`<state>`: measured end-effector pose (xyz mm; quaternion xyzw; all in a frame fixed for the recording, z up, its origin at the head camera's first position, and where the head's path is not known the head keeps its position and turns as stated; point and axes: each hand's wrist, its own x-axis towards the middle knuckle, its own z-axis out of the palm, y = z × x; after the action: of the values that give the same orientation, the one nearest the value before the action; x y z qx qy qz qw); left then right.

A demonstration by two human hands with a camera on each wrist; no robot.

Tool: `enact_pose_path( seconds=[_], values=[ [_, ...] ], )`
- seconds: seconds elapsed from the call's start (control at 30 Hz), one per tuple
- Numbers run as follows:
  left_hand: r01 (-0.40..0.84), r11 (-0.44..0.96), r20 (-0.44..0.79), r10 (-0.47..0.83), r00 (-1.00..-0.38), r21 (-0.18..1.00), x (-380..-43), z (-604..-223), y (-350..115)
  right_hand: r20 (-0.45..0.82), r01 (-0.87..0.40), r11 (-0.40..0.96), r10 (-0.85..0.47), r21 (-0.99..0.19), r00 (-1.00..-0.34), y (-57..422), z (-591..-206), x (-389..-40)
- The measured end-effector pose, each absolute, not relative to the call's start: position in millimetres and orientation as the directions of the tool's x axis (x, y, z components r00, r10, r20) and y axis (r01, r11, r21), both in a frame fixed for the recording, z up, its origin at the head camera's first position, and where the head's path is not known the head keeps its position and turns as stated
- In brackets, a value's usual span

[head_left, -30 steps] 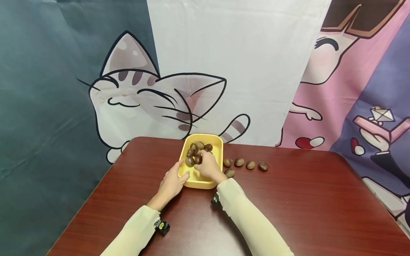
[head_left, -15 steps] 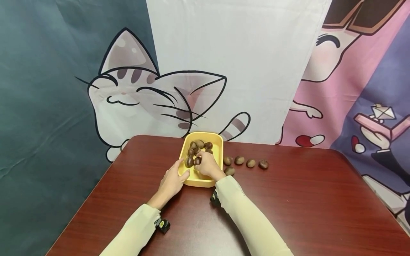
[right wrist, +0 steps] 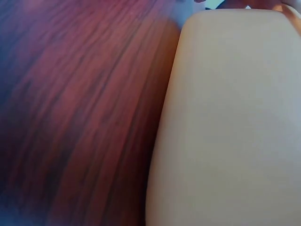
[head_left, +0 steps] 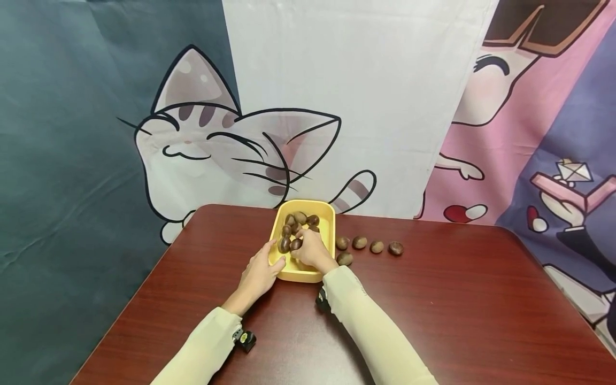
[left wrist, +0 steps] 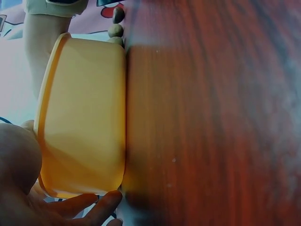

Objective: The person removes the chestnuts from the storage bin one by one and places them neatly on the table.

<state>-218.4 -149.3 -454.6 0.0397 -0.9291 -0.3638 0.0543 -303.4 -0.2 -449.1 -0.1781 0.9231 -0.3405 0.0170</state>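
A yellow plastic container (head_left: 302,276) stands on the table, with several brown chestnuts (head_left: 300,217) lying inside, mostly towards its back and left. My left hand (head_left: 260,272) grips the container's left side, its thumb at the rim. The left wrist view shows those fingers (left wrist: 106,207) against the outer wall. Reaching in over the right side, my right hand (head_left: 314,250) pinches a chestnut (head_left: 295,244) low in the container, beside another one (head_left: 284,245). In the right wrist view the container's outer wall (right wrist: 230,113) hides most of the right hand.
Right of the container, several more chestnuts (head_left: 359,242) lie on the table in a loose row, one (head_left: 345,259) nearer the front. The reddish-brown wooden table (head_left: 457,315) reaches back to a printed cloth (head_left: 385,80) with cartoon figures.
My right hand and its chestnut have shifted slightly left and down inside the container, closer to the neighbouring chestnut. The left hand keeps its hold on the container.
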Motion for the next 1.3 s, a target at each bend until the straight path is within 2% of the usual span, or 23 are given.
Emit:
enact_pose_path(
  seconds=[0.1,0.33,0.73,1.3],
  values=[
    [-0.031,0.734,0.079,-0.115,-0.990,0.678,-218,-454,-149,0.135,-0.340,0.678,-0.336,-0.651,-0.932,0,-447,-301],
    [-0.032,0.738,0.088,-0.122,-0.989,0.674,-218,-455,-149,0.162,-0.301,0.643,-0.268,-0.704,-0.950,3,-437,-291],
    [-0.032,0.735,0.087,-0.122,-0.989,0.677,-218,-454,-149,0.235,-0.376,0.593,-0.304,-0.712,-0.923,26,-412,-279],
    [-0.024,0.739,0.092,-0.116,-0.989,0.673,-218,-456,-148,0.212,-0.335,0.612,-0.266,-0.717,-0.940,75,-397,-263]
  ],
)
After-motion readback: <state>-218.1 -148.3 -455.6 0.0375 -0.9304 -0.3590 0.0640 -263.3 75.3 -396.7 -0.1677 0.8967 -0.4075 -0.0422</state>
